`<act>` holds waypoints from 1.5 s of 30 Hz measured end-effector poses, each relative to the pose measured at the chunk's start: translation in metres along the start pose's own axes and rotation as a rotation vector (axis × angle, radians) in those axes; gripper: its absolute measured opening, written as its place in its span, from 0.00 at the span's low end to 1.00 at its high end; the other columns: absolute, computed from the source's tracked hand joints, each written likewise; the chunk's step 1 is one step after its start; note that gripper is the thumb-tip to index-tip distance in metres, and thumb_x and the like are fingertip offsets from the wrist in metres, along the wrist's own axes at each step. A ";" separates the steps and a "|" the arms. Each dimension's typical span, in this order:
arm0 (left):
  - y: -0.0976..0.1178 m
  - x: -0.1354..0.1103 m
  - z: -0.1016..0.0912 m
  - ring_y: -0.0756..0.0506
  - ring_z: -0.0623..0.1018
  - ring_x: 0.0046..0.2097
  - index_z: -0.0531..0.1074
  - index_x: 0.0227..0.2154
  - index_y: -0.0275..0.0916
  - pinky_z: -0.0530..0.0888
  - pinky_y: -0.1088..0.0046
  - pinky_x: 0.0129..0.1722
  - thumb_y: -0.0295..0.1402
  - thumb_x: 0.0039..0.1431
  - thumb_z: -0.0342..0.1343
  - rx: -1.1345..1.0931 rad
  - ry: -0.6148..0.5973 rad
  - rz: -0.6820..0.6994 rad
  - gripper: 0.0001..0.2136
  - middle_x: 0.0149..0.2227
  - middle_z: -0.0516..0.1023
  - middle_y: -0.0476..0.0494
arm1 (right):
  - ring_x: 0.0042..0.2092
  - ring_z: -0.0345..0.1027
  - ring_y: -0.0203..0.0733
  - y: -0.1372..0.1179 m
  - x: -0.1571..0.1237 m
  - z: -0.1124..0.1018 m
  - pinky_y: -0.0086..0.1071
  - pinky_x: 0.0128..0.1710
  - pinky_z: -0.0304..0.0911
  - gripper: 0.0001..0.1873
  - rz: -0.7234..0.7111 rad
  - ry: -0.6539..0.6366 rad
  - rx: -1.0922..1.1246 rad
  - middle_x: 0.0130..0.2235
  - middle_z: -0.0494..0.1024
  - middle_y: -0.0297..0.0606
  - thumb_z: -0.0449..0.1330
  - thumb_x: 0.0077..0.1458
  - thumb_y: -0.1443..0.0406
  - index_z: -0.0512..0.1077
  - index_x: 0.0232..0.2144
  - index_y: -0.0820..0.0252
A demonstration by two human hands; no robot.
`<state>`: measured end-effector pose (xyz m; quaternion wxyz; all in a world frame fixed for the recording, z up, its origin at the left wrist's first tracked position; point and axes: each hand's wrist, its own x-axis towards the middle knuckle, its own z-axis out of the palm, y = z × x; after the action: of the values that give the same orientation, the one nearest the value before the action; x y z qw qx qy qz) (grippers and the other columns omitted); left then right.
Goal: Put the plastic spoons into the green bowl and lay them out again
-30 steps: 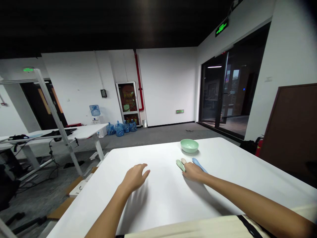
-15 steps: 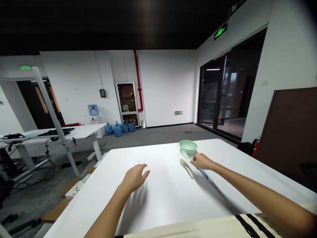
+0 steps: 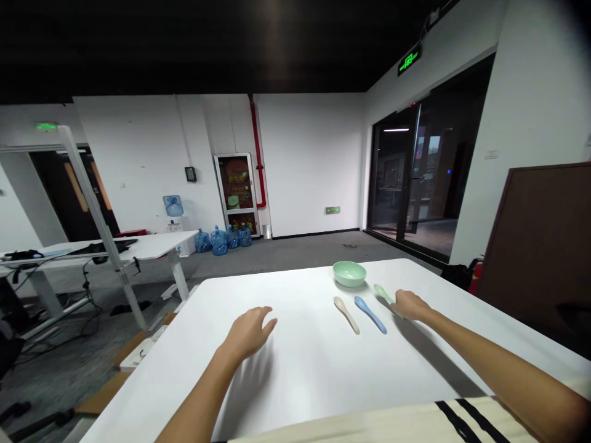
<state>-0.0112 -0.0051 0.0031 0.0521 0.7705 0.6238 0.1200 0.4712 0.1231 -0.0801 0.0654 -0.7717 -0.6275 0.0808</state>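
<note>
My right hand (image 3: 412, 306) is closed on the handle of a light green spoon (image 3: 381, 292), whose bowl end points away to the upper left. Left of it a blue spoon (image 3: 370, 315) and a beige spoon (image 3: 346, 315) lie side by side on the white table (image 3: 295, 363). Just beyond the spoons stands a green bowl (image 3: 349, 274), with nothing visible inside. Off to the left, my left hand (image 3: 249, 331) hovers over the table, fingers and thumb apart, holding nothing.
The table's far edge runs just behind the bowl. Another white table (image 3: 157, 244) with a metal post (image 3: 90, 191) is at the left, cardboard (image 3: 108, 391) on the floor beside me. Blue water bottles (image 3: 220, 240) stand by the far wall.
My right hand has carried the green spoon to the right, from in front of the bowl to past the blue spoon, which is now uncovered. My left hand has hardly moved.
</note>
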 end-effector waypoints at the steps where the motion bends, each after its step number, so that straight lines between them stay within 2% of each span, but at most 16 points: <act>1: 0.000 0.000 0.000 0.38 0.71 0.58 0.68 0.57 0.41 0.68 0.61 0.54 0.48 0.64 0.41 0.001 -0.001 -0.001 0.25 0.58 0.73 0.41 | 0.34 0.70 0.45 0.002 0.000 0.002 0.33 0.30 0.56 0.10 0.008 -0.003 -0.001 0.37 0.75 0.48 0.57 0.53 0.60 0.71 0.31 0.62; 16: 0.000 0.002 0.001 0.38 0.72 0.58 0.69 0.56 0.42 0.68 0.61 0.53 0.48 0.64 0.41 0.001 -0.003 0.003 0.25 0.57 0.73 0.41 | 0.36 0.73 0.48 0.013 -0.004 0.003 0.34 0.31 0.59 0.09 0.050 -0.047 -0.033 0.41 0.75 0.50 0.58 0.52 0.65 0.69 0.36 0.62; 25: 0.001 0.000 0.000 0.38 0.72 0.58 0.69 0.56 0.42 0.68 0.61 0.54 0.48 0.64 0.41 -0.001 0.004 0.003 0.25 0.58 0.73 0.41 | 0.38 0.73 0.50 0.013 -0.004 0.006 0.35 0.31 0.60 0.08 0.048 -0.065 -0.048 0.41 0.75 0.50 0.58 0.50 0.67 0.69 0.35 0.63; 36: 0.000 0.001 0.000 0.38 0.72 0.58 0.69 0.56 0.42 0.68 0.62 0.53 0.48 0.64 0.41 0.002 0.004 -0.004 0.25 0.57 0.74 0.41 | 0.37 0.72 0.49 0.016 -0.003 0.005 0.34 0.30 0.59 0.09 0.049 -0.054 -0.037 0.40 0.75 0.49 0.59 0.51 0.62 0.70 0.35 0.62; 40: 0.000 0.000 0.000 0.38 0.72 0.58 0.69 0.56 0.42 0.68 0.61 0.53 0.47 0.64 0.41 0.003 0.009 -0.001 0.24 0.57 0.74 0.41 | 0.40 0.72 0.51 0.007 -0.008 -0.005 0.35 0.32 0.59 0.14 0.049 0.002 -0.036 0.41 0.76 0.52 0.57 0.55 0.57 0.71 0.35 0.63; 43: 0.001 -0.001 -0.001 0.38 0.72 0.58 0.69 0.56 0.42 0.68 0.61 0.53 0.47 0.64 0.41 0.001 0.012 -0.001 0.24 0.57 0.74 0.41 | 0.42 0.71 0.54 -0.010 -0.015 -0.022 0.38 0.35 0.60 0.22 0.025 0.095 -0.026 0.43 0.76 0.53 0.52 0.58 0.51 0.72 0.37 0.64; 45: 0.001 -0.002 -0.001 0.38 0.71 0.58 0.68 0.56 0.42 0.68 0.62 0.53 0.47 0.64 0.41 0.000 0.011 0.000 0.24 0.57 0.74 0.41 | 0.45 0.71 0.56 -0.026 -0.023 -0.036 0.38 0.37 0.60 0.26 -0.026 0.157 -0.002 0.45 0.76 0.53 0.49 0.59 0.48 0.72 0.43 0.64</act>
<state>-0.0110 -0.0070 0.0042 0.0490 0.7699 0.6240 0.1242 0.4489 0.1063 -0.0384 0.1146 -0.7675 -0.6305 0.0187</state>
